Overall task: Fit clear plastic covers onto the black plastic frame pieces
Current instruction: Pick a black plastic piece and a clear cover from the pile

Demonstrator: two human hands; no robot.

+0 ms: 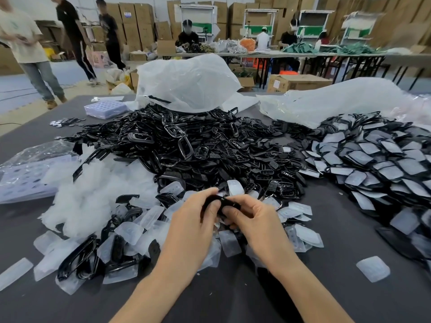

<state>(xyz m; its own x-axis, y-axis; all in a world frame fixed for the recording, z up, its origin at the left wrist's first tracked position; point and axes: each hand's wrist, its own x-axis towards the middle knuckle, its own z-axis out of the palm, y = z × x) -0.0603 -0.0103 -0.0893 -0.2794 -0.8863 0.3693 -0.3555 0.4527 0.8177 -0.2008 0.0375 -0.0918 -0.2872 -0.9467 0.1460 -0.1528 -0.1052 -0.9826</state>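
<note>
Both hands meet over the near middle of the dark table [233,299]. My left hand [193,224] and my right hand [251,217] together grip one small black frame piece [221,202], fingers and thumbs curled round it. Whether a clear cover sits on it is hidden by the fingers. Loose clear plastic covers [130,231] lie scattered under and beside my hands. A big heap of black frame pieces [186,145] fills the table's middle. To the right lies a pile of frames with covers fitted [373,164].
White plastic bags [186,82] stand behind the heap. Trays in plastic wrap [28,173] lie at the left, another tray [105,108] at the back left. A single clear cover [373,268] lies at the right front. People stand and sit at tables beyond.
</note>
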